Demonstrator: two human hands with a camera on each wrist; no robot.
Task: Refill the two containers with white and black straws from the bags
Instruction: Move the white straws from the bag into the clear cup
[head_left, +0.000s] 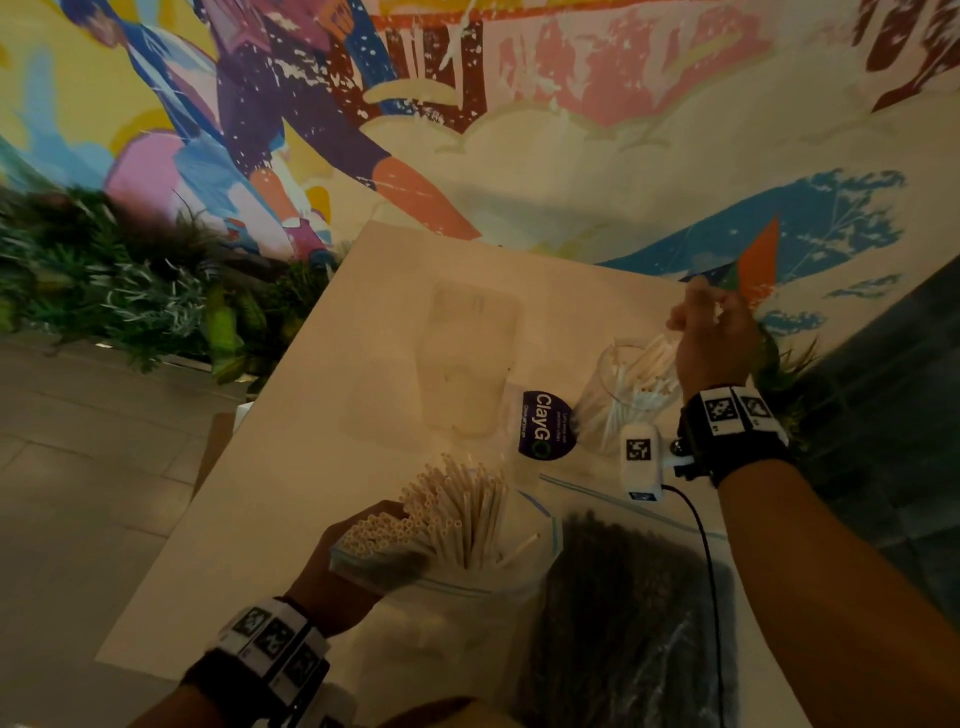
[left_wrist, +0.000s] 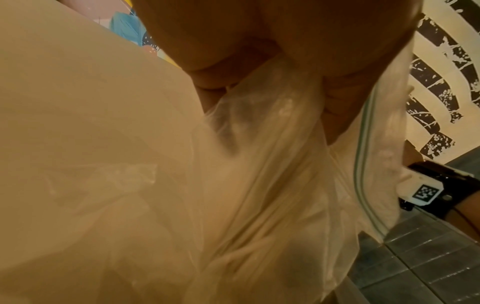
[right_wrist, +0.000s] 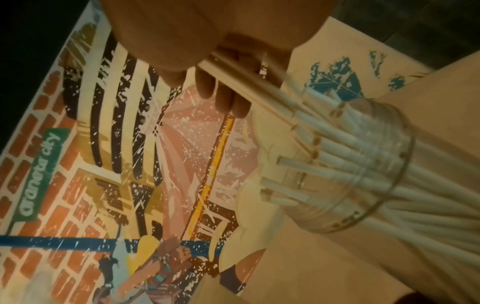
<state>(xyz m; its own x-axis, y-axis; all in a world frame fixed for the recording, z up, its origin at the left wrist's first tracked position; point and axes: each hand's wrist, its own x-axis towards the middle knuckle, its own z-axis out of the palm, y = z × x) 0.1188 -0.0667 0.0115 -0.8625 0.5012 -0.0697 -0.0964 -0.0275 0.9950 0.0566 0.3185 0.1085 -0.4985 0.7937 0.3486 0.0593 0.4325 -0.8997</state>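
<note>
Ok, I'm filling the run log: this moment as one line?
right hand: lowering white straws into clear container | left hand: holding straw bag open | black straws: untouched

I see matt paper straws (head_left: 457, 512), a thin glossy plastic bag (left_wrist: 272, 185), a clear smooth jar (right_wrist: 363, 174), a matt table (head_left: 322, 415).
</note>
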